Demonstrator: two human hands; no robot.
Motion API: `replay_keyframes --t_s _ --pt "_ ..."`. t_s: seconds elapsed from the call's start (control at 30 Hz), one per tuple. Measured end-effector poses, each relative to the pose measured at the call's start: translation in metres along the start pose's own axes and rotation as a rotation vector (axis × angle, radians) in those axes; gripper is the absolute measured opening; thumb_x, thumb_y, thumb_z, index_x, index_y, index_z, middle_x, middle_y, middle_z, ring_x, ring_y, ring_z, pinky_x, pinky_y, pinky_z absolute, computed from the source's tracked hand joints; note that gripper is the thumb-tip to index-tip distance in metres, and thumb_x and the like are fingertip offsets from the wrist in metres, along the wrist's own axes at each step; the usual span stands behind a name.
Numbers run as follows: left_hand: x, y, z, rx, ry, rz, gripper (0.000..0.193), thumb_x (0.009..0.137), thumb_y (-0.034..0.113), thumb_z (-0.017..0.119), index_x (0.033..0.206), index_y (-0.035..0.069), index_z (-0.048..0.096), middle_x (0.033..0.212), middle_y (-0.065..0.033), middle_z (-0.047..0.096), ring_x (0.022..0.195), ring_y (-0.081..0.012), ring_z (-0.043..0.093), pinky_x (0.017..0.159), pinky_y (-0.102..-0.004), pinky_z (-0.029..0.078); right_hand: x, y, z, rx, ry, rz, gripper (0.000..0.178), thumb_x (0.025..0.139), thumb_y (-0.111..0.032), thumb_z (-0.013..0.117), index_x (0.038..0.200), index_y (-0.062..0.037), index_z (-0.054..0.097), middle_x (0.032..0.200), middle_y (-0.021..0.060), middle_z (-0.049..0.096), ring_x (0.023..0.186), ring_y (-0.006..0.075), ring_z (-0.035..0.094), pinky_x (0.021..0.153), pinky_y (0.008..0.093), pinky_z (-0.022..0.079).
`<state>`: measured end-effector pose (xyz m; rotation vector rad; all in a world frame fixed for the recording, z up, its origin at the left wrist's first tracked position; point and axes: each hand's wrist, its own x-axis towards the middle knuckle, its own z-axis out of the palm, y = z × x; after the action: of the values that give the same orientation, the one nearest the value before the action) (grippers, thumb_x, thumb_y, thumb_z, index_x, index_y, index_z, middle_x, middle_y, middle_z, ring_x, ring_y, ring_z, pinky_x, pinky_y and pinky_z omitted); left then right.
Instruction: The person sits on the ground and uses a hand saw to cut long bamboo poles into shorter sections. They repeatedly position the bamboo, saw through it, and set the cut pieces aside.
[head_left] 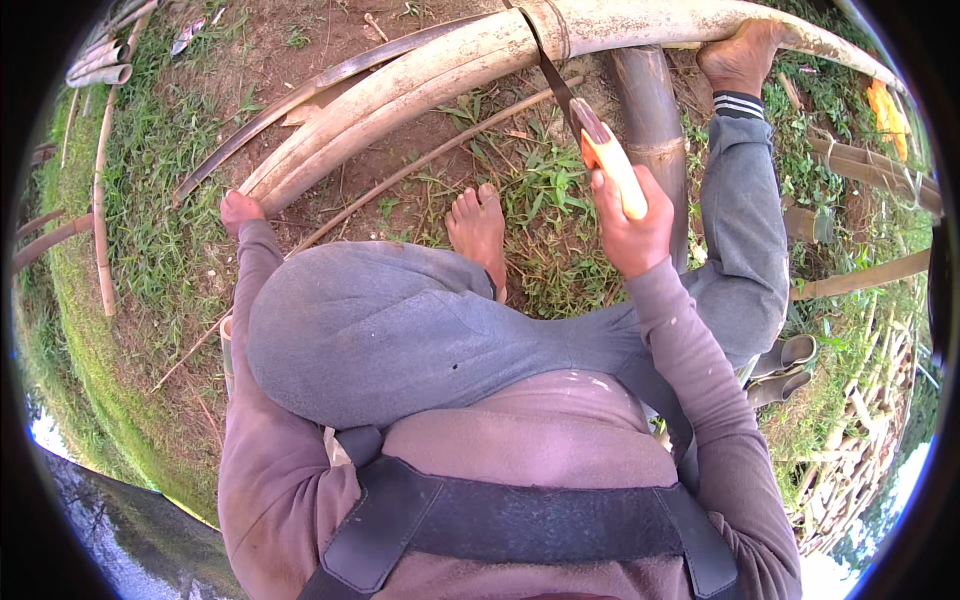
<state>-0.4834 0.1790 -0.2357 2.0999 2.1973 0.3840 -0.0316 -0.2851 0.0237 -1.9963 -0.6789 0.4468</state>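
Observation:
A thick pale bamboo pole (430, 85) runs across in front of me, with a joint ring near its middle. At its near left end my left hand (243, 210) is closed on the edge. My right hand (637, 222) grips the cream-and-orange handle of a handsaw (560, 88). Its narrow dark blade lies across the pole beside the joint; whether it has cut in cannot be made out. My bare right foot (742, 58) presses on the pole's right part, and my left foot (478, 235) stands on the ground.
A dark bamboo post (648, 130) reaches under the pole. A long split strip (310, 90) lies along its far side, and a thin stick (430, 155) crosses the ground. Cut bamboo tubes (100, 72) lie far left. Boots (782, 368) and a bamboo pile (860, 430) are at right.

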Motion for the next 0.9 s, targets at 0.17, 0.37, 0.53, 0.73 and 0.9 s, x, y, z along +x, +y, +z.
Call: replay_keyframes --t_s 0.17,0.37,0.53,0.73,0.9 --pt "-0.005 0.065 -0.082 -0.232 0.019 -0.316 0.049 0.103 0.039 0.055 0.135 0.003 0.063 0.128 -0.0271 0.065 0.122 -0.0444 0.060 0.109 -0.0514 0.045 0.068 0.017 0.054 0.022 0.046 -0.004 0.034 0.096 -0.032 0.078 0.096 0.0006 0.070 0.076 0.0171 0.070 0.067 0.0222 0.068 0.066 0.0386 0.055" --pt "-0.066 0.217 -0.165 -0.229 -0.021 0.746 0.101 0.085 0.070 0.074 0.157 0.008 0.040 0.149 -0.0223 0.048 0.144 -0.0385 0.042 0.120 -0.0548 0.035 0.066 0.007 0.054 0.020 0.051 -0.038 0.035 0.096 -0.033 0.077 0.093 0.0001 0.068 0.075 0.0181 0.070 0.066 0.0250 0.068 0.066 0.0402 0.054" --pt "-0.102 0.305 -0.152 0.185 -0.343 0.980 0.124 0.063 0.065 0.092 0.159 0.010 0.036 0.152 -0.0224 0.050 0.143 -0.0406 0.048 0.116 -0.0537 0.040 0.069 0.001 0.053 0.031 0.081 -0.056 0.034 0.095 -0.032 0.077 0.090 -0.0003 0.067 0.074 0.0180 0.069 0.065 0.0261 0.068 0.064 0.0410 0.053" --pt "-0.110 0.311 -0.153 0.177 -0.527 0.795 0.117 0.062 0.051 0.096 0.157 0.010 0.041 0.141 -0.0235 0.060 0.127 -0.0401 0.062 0.107 -0.0480 0.050 -0.019 -0.021 -0.007 -0.028 -0.021 -0.004 0.023 0.095 -0.018 0.078 0.092 -0.0009 0.063 0.069 0.0112 0.067 0.061 0.0176 0.067 0.057 0.0345 0.051" --pt "-0.111 0.305 -0.147 0.129 -0.484 0.853 0.114 0.065 0.047 0.096 0.155 0.007 0.039 0.141 -0.0225 0.059 0.127 -0.0408 0.061 0.108 -0.0487 0.050 -0.086 -0.041 -0.068 -0.047 -0.062 -0.063 0.015 0.096 -0.009 0.074 0.093 -0.0006 0.061 0.067 0.0074 0.067 0.058 0.0170 0.068 0.054 0.0339 0.051"
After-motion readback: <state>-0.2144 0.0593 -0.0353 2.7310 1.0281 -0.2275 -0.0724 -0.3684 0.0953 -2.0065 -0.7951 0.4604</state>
